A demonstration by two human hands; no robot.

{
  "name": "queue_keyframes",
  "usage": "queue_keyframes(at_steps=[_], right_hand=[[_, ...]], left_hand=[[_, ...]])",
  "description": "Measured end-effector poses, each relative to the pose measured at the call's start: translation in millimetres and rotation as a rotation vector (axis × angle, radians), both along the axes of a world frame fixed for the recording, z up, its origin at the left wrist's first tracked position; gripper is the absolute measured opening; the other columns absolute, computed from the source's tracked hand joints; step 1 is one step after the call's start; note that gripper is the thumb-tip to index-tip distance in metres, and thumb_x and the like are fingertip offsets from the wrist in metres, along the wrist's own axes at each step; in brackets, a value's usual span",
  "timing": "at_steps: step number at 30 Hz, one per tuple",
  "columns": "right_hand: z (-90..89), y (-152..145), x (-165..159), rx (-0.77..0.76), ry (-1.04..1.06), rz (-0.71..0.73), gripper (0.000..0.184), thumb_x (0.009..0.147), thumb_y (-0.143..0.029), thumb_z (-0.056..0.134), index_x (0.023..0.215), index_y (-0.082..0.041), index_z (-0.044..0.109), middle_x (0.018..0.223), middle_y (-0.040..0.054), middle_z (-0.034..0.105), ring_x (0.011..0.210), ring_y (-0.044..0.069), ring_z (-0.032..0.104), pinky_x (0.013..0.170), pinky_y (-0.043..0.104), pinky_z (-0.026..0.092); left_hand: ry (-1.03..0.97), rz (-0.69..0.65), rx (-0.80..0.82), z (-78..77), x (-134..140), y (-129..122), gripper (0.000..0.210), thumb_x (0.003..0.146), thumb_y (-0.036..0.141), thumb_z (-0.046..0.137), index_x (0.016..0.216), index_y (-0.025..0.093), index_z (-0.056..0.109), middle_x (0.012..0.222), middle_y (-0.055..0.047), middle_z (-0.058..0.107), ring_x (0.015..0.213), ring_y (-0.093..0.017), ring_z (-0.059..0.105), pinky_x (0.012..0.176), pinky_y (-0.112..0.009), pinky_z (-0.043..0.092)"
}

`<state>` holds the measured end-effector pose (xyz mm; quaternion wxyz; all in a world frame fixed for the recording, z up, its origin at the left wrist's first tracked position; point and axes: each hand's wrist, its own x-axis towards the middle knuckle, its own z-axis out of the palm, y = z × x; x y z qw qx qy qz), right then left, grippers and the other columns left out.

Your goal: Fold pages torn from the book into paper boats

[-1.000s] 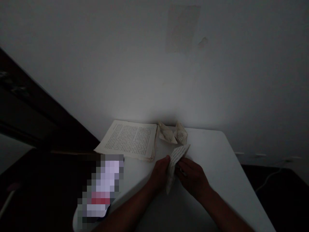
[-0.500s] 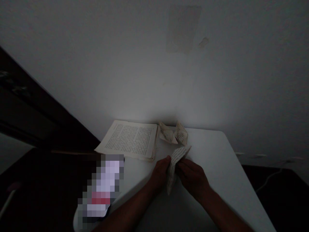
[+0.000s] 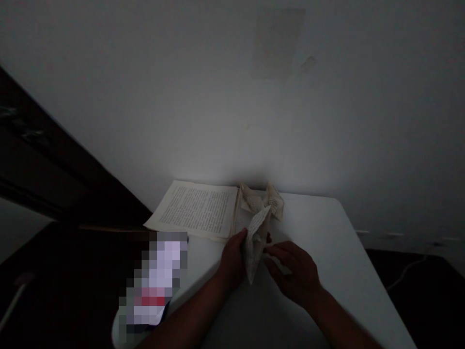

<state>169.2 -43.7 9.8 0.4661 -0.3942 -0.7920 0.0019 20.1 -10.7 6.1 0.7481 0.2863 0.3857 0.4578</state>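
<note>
My left hand grips a folded paper boat made from a printed page, its thumb on the near side and fingertips showing past the far side. The boat is tilted, one point up and one down. Just right of it, my right hand has its thumb and fingers apart, fingertips close to the paper; whether they touch it I cannot tell. Behind the held boat stand two more folded paper boats, partly covered by it.
On the white table, a stack of printed pages lies at the back left against the wall. A blurred-out phone rests at the left edge. A dark door frame stands left; a cable hangs right.
My right hand has let go of the paper boat and drawn back to the right with its fingers spread. The boat has turned more upright and shifted slightly left in my left hand.
</note>
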Motion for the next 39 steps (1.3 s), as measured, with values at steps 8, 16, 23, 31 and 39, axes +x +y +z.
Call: queue_keyframes(at_steps=[8,16,23,31,39], right_hand=[[-1.8,-6.4,-17.8,-0.038,-0.108,0.138,0.027,0.074,-0.038,0.067,0.09,-0.018,0.059,0.069,0.0021,0.067,0.059,0.015,0.061,0.056,0.028,0.046],[-8.0,-3.4,-16.9,-0.051,-0.031,0.054,0.005,0.08,-0.02,0.058,0.085,-0.02,0.058,0.067,0.0006,0.067,0.056,0.011,0.059,0.055,0.025,0.045],[-8.7,-0.7,-12.5,-0.035,0.078,0.034,0.013,0.075,-0.01,0.058,0.083,-0.02,0.059,0.064,-0.0004,0.064,0.054,0.011,0.056,0.053,0.023,0.047],[1.1,1.3,-1.6,0.028,0.163,-0.122,0.017,0.07,-0.008,0.06,0.081,-0.021,0.059,0.067,-0.0005,0.064,0.054,0.011,0.058,0.052,0.023,0.05],[3.2,9.2,25.6,0.091,0.151,-0.434,0.014,0.071,-0.01,0.062,0.079,-0.022,0.06,0.064,-0.0019,0.062,0.054,0.012,0.059,0.052,0.024,0.051]], left_hand=[[-0.117,0.019,-0.009,-14.3,-0.5,2.0,0.051,0.087,0.045,0.039,0.109,0.006,0.062,0.107,-0.016,0.065,0.099,-0.027,0.061,0.083,-0.036,0.047],[-0.283,0.125,-0.037,-5.5,-1.5,5.7,0.041,0.088,0.037,0.041,0.112,0.01,0.059,0.113,-0.015,0.062,0.105,-0.028,0.057,0.078,-0.037,0.047],[-0.327,0.125,-0.01,-3.4,-2.3,9.1,0.033,0.081,0.037,0.052,0.101,0.013,0.061,0.101,-0.011,0.065,0.101,-0.026,0.058,0.085,-0.038,0.044],[-0.304,0.148,0.05,-5.5,-5.8,7.8,0.012,0.079,0.031,0.057,0.084,0.02,0.057,0.097,-0.003,0.063,0.095,-0.02,0.058,0.077,-0.034,0.046],[-0.074,0.05,0.219,-6.3,0.8,6.0,0.025,0.074,0.032,0.065,0.093,0.018,0.056,0.108,-0.01,0.06,0.094,-0.025,0.059,0.073,-0.035,0.047]])
